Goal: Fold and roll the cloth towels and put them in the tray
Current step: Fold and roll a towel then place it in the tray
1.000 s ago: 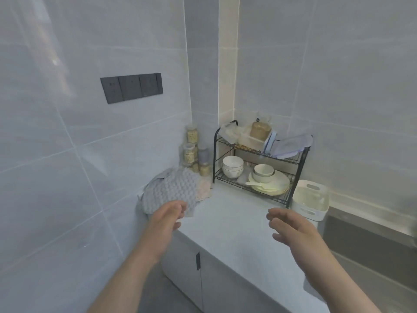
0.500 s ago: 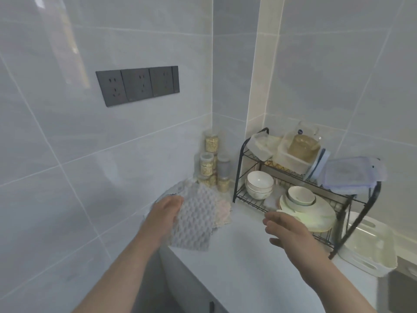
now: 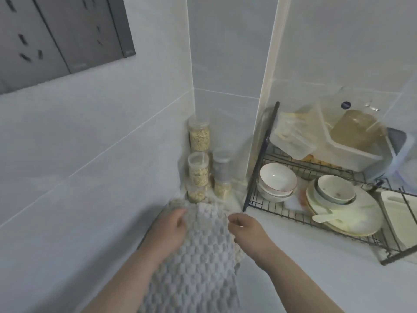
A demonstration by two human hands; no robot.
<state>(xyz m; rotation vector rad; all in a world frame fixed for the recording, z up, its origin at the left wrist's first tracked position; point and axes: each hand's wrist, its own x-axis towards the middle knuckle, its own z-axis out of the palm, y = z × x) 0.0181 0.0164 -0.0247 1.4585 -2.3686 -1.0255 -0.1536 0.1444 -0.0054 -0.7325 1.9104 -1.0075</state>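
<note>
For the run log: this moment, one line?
stage: towel pickup | left hand: grips towel | right hand: at towel edge, grip unclear

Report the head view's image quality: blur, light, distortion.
Head view: motion blur throughout, worst on the socket panel, its holes smeared into streaks; the clear boxes on the rack look hazy. Light is soft and even, one small glint in the white bowl. The wide lens bends the tile lines. The grey towel shows its weave, yet blur hides whether the right hand pinches it.
</note>
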